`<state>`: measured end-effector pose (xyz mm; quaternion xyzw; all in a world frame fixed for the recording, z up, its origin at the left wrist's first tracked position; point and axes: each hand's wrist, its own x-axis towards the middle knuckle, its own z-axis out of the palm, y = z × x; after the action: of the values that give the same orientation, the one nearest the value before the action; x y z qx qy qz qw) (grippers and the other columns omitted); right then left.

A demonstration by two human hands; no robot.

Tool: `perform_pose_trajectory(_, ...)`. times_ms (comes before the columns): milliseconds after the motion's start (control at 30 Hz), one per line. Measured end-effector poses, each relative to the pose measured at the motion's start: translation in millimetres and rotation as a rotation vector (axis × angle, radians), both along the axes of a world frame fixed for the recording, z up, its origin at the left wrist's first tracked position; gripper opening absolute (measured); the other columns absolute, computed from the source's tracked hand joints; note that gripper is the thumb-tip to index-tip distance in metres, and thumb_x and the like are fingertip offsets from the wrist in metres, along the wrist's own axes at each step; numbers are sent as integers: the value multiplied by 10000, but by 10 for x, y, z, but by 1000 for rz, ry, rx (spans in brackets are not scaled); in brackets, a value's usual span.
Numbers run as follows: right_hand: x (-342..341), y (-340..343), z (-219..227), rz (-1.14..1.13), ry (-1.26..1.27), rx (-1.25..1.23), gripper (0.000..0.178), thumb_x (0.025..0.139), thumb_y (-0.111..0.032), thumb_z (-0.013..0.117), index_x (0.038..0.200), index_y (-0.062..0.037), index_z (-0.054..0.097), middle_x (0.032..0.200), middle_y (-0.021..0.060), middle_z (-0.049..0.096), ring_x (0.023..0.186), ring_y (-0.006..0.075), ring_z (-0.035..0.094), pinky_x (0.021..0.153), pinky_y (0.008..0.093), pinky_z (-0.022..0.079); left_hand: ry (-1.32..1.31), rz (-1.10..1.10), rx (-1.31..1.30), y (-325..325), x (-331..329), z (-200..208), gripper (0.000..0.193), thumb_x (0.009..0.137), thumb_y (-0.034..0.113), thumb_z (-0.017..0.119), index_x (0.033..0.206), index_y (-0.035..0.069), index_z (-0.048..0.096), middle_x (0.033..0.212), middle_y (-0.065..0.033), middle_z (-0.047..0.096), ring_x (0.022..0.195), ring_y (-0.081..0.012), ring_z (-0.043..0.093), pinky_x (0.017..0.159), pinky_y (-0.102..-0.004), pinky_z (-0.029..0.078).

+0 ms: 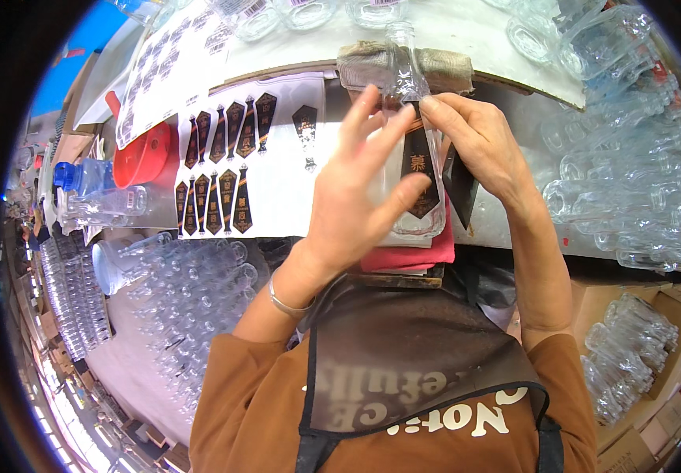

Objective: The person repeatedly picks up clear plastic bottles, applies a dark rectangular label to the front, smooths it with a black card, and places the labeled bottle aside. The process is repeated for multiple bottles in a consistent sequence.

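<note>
A clear glass bottle lies in front of me, its neck resting on a cloth-wrapped support and its base toward me. A long black tie-shaped label with gold marks runs along its upper face. My left hand is over the bottle's left side, fingers spread and slightly blurred. At the bottle's shoulder, my right hand has its thumb and finger together by the label's top end. A dark flat pointed piece juts from under that hand, seemingly held in its curled fingers.
On the left lies a white sheet of similar labels, beside a red container and a blue-capped bottle. Clear bottles crowd the right side; more bottles stand lower left. A cardboard box holds others. Pink cloth lies beneath the bottle's base.
</note>
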<state>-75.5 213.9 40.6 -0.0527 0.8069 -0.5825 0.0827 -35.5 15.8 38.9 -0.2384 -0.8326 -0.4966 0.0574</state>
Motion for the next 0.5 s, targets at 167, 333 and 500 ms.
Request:
perform_pose_trajectory(167, 7, -61, 20, -63, 73, 69, 519, 952, -425, 590, 1014, 75, 717, 825, 226, 705, 777, 287, 703, 725, 364, 522, 56, 60, -63, 44, -122, -52, 603, 826, 142, 781, 1389, 54, 584, 1506, -260, 412, 1179, -345, 599, 963, -415, 522)
perform_pose_trajectory(333, -5, -59, 55, -64, 61, 107, 524, 946, -433, 590, 997, 71, 724, 811, 230, 703, 779, 331, 710, 714, 373, 528, 39, 60, -31, 64, -132, -65, 602, 818, 129, 786, 1381, 49, 591, 1503, -246, 417, 1158, -323, 603, 899, -383, 551)
perform_pose_trajectory(500, -30, -39, 56, -49, 54, 131, 518, 946, -438, 587, 997, 57, 730, 813, 229, 704, 793, 332, 719, 717, 376, 532, 59, 61, -42, 77, -150, -39, 599, 821, 125, 784, 1383, 48, 590, 1498, -241, 421, 1151, -312, 605, 855, -377, 577)
